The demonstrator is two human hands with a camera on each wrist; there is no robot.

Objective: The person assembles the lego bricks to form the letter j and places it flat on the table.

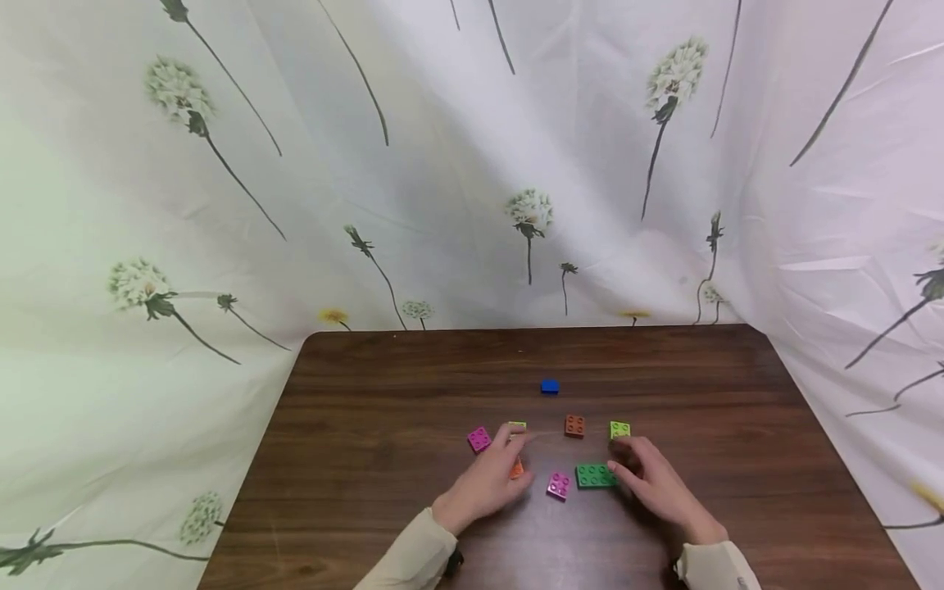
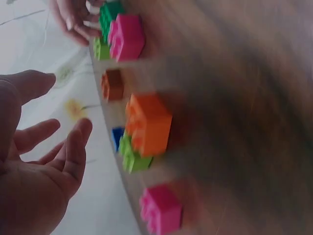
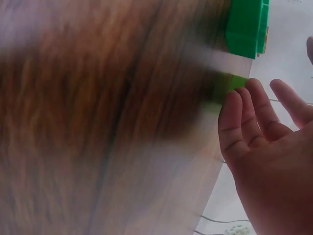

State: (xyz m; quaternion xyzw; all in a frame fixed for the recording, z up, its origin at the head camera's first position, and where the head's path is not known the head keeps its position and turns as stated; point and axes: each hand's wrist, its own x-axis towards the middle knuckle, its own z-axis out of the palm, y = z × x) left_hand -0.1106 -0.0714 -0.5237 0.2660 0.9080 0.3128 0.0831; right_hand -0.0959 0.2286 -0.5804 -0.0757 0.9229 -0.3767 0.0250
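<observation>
With twelve o'clock at the far edge of the table [image 1: 354,459], my left hand [image 1: 487,482] hovers with fingers loosely bent and parted, gripping nothing. Just off it at two o'clock sits the orange brick [image 1: 517,468] (half hidden beneath my fingers), with a lime brick [image 1: 519,425] at one and a magenta brick [image 1: 479,440] at eleven.

My right hand [image 1: 660,486] is empty too, thumb well away from the fingers. The green brick [image 1: 594,476] lies at its nine o'clock, near my thumb tip, and the right-hand lime brick [image 1: 619,428] at eleven; whether I touch either, I cannot tell.

I judge this a reaching step, all these bricks being separate. A grasp would call for lowering my fingers and pinching one brick's sides without nudging its neighbours.
</observation>
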